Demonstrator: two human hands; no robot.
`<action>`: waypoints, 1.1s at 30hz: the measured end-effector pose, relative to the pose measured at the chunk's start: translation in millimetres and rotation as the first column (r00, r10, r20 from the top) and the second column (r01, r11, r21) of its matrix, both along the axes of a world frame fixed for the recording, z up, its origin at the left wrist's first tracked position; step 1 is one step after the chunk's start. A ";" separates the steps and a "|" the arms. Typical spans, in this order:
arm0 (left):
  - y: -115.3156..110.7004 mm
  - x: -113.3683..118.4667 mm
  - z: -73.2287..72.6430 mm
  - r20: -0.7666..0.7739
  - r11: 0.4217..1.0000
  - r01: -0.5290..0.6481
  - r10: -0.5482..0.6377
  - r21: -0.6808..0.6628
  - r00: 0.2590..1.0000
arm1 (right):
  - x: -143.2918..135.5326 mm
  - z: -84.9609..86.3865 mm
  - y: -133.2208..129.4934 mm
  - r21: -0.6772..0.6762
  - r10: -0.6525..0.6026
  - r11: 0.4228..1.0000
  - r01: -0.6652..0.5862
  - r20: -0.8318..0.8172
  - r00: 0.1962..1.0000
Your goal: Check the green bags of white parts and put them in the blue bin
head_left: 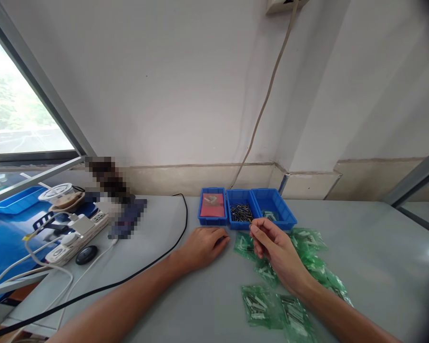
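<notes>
My left hand rests palm down on the grey table, fingers loosely bent and apart, holding nothing. In front of the middle blue bin, my right hand is closed, thumb and forefinger pinched together. A tiny yellowish bit shows at those fingertips, too small to name. Loose metal screws lie in that middle bin. Green plastic packets of screws and pale plugs lie beneath and around my right hand, several more piled to its right.
The left blue bin holds a red sheet; the right blue bin holds a few small packets. A black cable crosses the table on the left. Beyond it are a power strip, a black mouse and a blurred-out patch.
</notes>
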State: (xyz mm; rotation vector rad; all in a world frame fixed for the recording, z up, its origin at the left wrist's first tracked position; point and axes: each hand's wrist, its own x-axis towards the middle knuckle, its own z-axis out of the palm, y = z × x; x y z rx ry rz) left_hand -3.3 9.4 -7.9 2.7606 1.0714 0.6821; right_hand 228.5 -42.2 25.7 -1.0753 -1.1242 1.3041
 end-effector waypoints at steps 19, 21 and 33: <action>1.1 -0.4 -2.9 0.006 1.000 0.004 -0.004 0.005 1.000 | -0.2 -5.2 3.0 -0.062 0.090 0.993 -0.100 -0.152 0.984; 0.9 -0.2 -2.1 0.003 1.000 0.003 -0.003 0.005 1.000 | -0.4 -5.6 3.5 -0.055 0.077 0.995 -0.086 -0.157 0.985; 1.3 -0.6 -3.3 -0.001 1.000 0.006 -0.006 0.005 1.000 | 2.9 -6.7 0.8 0.037 0.104 0.994 -0.106 0.059 0.993</action>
